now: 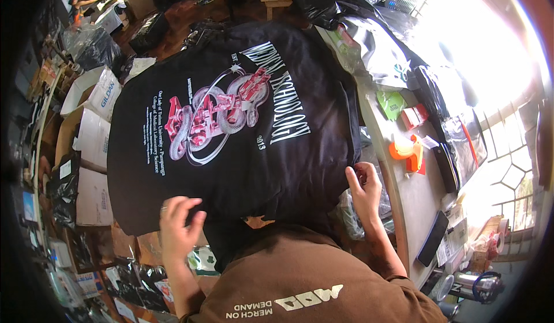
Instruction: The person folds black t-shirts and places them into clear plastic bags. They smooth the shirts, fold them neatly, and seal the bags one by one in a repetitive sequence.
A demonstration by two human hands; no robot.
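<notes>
A black T-shirt [242, 167] lies spread out before me, its printed side up, with pink and silver artwork of a snake around a microscope and white lettering. My right hand [365, 186] is at the shirt's right edge, thumb and fingers close to the cloth; whether they pinch it is not plain. Over the shirt's lower left edge, my left hand [179, 223] is raised with thumb and fingers apart and nothing between them. What supports the shirt is hidden beneath it.
Along the right runs a table [402, 201] with an orange tape dispenser [407, 152], a red and white box [414, 116], a dark phone [433, 238] and plastic bags. Cardboard boxes [93, 137] stand at left. A person [78, 9] is far off at upper left.
</notes>
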